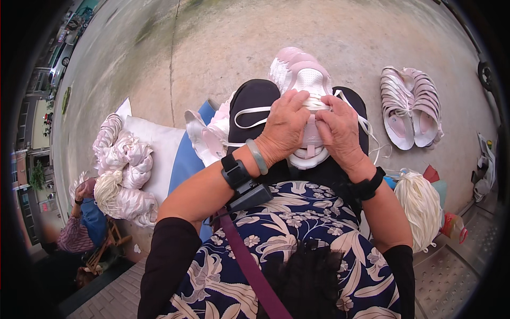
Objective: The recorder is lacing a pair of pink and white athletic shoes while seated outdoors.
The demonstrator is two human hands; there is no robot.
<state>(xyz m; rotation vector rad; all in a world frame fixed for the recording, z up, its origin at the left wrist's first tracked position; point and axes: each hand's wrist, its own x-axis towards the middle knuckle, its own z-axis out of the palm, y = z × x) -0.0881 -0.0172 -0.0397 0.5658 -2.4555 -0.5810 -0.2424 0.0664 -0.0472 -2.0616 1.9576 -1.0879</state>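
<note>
A pink and white shoe upper (311, 80) lies across my knees, its rounded toe part pointing away from me and its pale pink tongue (312, 135) toward me. White shoelace (316, 102) runs crosswise over its front opening. My left hand (284, 125) is closed at the left side of this opening, thumb and fingers pinching the lace. Opposite it, my right hand (340, 133) is closed too, fingertips at the lace's right side. A loop of lace (252, 111) hangs out left over my knee, and a loose end trails at the right.
More shoe uppers (204, 135) lie by my left knee, near blue cloth (183, 159). Bundled uppers (137, 159) are piled farther left. Laced uppers (397, 106) rest on the concrete at right, above a hank of white laces (419, 207). Another person (79, 228) sits far left.
</note>
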